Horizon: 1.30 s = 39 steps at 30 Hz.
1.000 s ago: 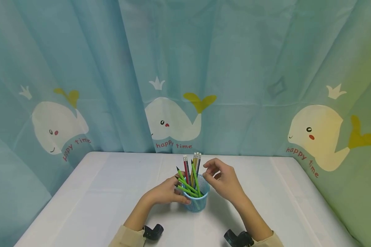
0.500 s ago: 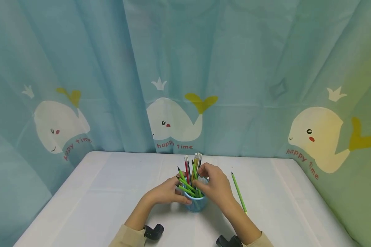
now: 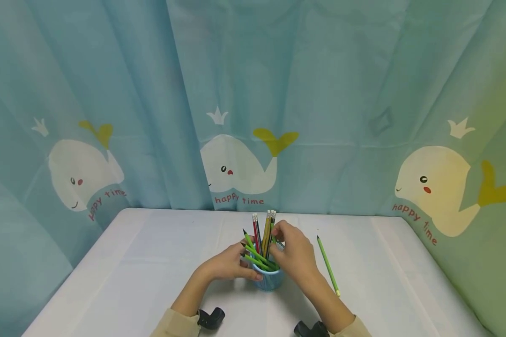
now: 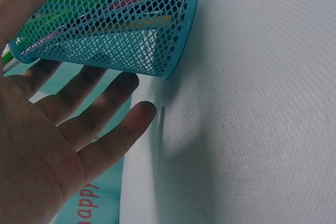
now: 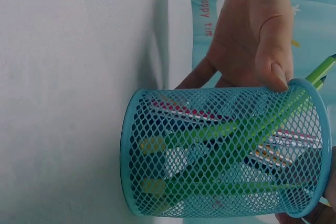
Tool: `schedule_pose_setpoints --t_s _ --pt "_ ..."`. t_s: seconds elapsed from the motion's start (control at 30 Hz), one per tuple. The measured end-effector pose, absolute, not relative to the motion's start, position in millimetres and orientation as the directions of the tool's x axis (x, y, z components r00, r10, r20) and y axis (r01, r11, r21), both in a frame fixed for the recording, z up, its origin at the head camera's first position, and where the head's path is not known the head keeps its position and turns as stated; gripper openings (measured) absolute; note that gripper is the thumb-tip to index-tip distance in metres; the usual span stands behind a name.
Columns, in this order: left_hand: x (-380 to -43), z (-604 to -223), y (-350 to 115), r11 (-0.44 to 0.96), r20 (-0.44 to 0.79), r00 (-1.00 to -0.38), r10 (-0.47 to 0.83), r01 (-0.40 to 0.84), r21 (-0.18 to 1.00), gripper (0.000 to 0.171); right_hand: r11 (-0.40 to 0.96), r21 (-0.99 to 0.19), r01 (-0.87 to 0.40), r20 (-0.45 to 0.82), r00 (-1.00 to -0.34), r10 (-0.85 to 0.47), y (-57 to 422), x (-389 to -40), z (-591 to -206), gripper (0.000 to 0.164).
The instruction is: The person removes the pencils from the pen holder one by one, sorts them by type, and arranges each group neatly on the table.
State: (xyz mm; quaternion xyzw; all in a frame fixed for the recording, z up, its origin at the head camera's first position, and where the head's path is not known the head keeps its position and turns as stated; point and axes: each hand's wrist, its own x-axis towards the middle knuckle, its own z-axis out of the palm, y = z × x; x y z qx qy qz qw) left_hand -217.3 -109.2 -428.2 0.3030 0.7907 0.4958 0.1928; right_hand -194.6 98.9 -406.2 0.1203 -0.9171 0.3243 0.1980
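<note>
"On the white table (image 3: 109,281), with twelve o'clock toward the curtain (image 3: 341,70): position and axis of the mesh cup (image 3: 270,283)?" asks the recorder.

"Upright, mouth up, long axis vertical," answers the observer. "From the left hand (image 3: 229,263) it sits between three and four o'clock; from the right hand (image 3: 296,250), between seven and eight."

"State of the left hand?"

"Thumb against the near wall by the rim, fingers round the far side; it holds the cup. Left wrist view: fingertips fanned apart."

"And the right?"

"Thumb and fingers pinch a green pencil (image 3: 273,239) at the cup's mouth, about ten o'clock from the middle of the hand. Visible length near vertical; fingers cover part, and the top end cannot be made out."

"Other contents?"

"Leaning green pencils (image 3: 256,254), dark tips toward ten and eleven. Steep pencils (image 3: 266,234) in red, black and gold, white eraser ends toward twelve."

"Outside the cup?"

"One loose pencil (image 3: 328,266), green, flat on the table, about four o'clock from the right hand and touching neither hand nor cup. Dark tip to eleven, pale end to five."
</note>
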Motion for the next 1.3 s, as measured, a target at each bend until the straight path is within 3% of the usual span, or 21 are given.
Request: schedule_pose_setpoints --t_s 0.43,0.73,0.9,1.3 --pt "-216 -429 -110 0.331 -0.015 -0.757 0.653 0.268 0.905 0.073 0.630 -0.626 -0.460 0.547 -0.835 -0.067 107 -192 -397 0.026" --pt "-216 -428 -109 0.344 -0.034 -0.767 0.641 0.247 0.906 0.075 0.284 -0.862 -0.421 0.433 -0.901 -0.019 124 -193 -383 0.024" --pt "-216 -428 -109 0.352 -0.035 -0.768 0.639 0.252 0.901 0.074 0.098 -0.914 -0.393 0.392 -0.920 -0.030 132 -193 -376 0.023" --pt "-217 -428 -108 0.353 -0.038 -0.765 0.643 0.252 0.901 0.073 -0.015 -0.934 -0.358 0.358 -0.934 -0.005 141 -192 -366 0.026"
